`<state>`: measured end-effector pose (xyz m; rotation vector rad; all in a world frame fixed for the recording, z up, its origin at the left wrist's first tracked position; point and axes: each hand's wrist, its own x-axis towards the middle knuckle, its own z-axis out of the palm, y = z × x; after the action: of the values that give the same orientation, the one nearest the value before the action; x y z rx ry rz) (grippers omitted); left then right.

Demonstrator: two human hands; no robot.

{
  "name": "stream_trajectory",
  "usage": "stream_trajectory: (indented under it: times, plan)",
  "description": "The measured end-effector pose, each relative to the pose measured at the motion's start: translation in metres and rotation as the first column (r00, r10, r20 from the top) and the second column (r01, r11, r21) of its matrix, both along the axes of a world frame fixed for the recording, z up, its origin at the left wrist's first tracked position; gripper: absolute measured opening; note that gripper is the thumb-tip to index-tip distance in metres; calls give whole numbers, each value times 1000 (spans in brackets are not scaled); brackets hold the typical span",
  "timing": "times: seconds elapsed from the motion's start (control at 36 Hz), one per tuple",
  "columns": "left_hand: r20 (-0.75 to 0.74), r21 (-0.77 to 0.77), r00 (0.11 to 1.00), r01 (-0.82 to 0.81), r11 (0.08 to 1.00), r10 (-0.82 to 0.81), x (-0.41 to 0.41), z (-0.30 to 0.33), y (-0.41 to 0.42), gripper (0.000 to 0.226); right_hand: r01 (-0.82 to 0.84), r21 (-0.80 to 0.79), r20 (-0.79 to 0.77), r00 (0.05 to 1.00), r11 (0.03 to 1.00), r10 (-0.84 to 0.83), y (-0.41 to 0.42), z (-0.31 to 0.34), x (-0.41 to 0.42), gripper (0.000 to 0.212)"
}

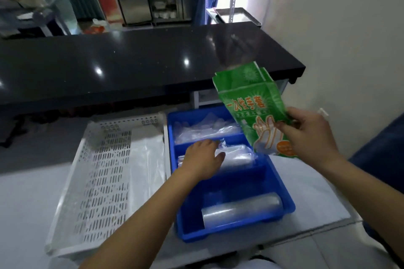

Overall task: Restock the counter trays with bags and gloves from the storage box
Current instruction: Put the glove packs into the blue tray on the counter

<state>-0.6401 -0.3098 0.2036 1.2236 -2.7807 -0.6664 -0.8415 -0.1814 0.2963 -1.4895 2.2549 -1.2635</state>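
A blue divided tray [282, 185] sits on the white counter. Its far compartment holds clear plastic gloves [203, 129]. In the middle compartment lies another clear stack [238, 156], and my left hand [203, 157] rests palm down on it, fingers spread. The near compartment holds a roll of clear bags [242, 208]. My right hand [306, 135] holds a green glove packet [253, 109] tilted above the tray's right side, its torn top end pointing up and away from me.
A white perforated tray [105, 172] stands left of the blue one, with flat clear bags [148, 159] along its right side. A black raised counter [131, 67] runs behind both trays. A wall is on the right.
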Motion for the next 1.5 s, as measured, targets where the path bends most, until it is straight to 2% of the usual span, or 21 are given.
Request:
stream_trajectory:
  times: [0.08,0.22,0.33,0.47,0.58,0.67,0.75,0.83,0.89,0.94,1.06,1.17,1.31,1.39,1.5]
  plan:
    - [105,19,994,-4,1000,2,-20,-12,-13,59,-12,18,-80,997,1000,13,-1,-1,0,24]
    - [180,71,982,-77,995,63,-37,-26,-43,74,-35,16,-276,960,999,38,-2,5,-12,25]
    - [267,89,960,-113,990,85,-48,-29,-67,74,-57,8,-282,958,998,57,-11,5,-25,31]
    - [349,169,933,-157,973,90,-58,-27,-84,62,-88,18,-228,969,996,90,-23,2,-46,33]
    - [345,314,932,-223,923,107,-67,-30,-96,54,-129,16,-269,955,992,129,-32,7,-57,34]
    - [360,357,928,-232,905,96,-73,-30,-102,56,-147,48,-308,939,988,155,-41,10,-66,30]
    - [370,314,920,-254,915,128,-76,-31,-103,59,-183,95,-345,916,979,204,-50,12,-69,30]
    - [440,329,895,-237,914,74,-76,-28,-100,69,-209,131,-376,894,969,244,-63,13,-67,30]
    - [428,363,900,-253,897,81,-76,-23,-96,79,-218,181,-399,875,959,274,-75,13,-64,30]
    - [407,387,912,-218,896,46,-76,-21,-90,78,-228,222,-429,851,948,305,-88,14,-60,31]
    - [419,324,906,-214,922,63,-74,-23,-75,81,-279,283,-461,800,918,385,-114,12,-42,32]
    - [404,245,904,-253,936,138,-72,-26,-63,87,-325,356,-538,695,876,476,-144,6,-17,32]
    - [407,170,899,-250,953,164,-70,-28,-57,82,-285,501,-601,565,817,565,-179,-18,17,37]
    - [343,117,926,-212,970,161,-65,-28,-50,74,-243,596,-565,551,765,615,-195,-35,27,30]
    - [302,93,943,-175,980,140,-52,-25,-40,69,-304,636,-435,617,709,655,-203,-54,19,35]
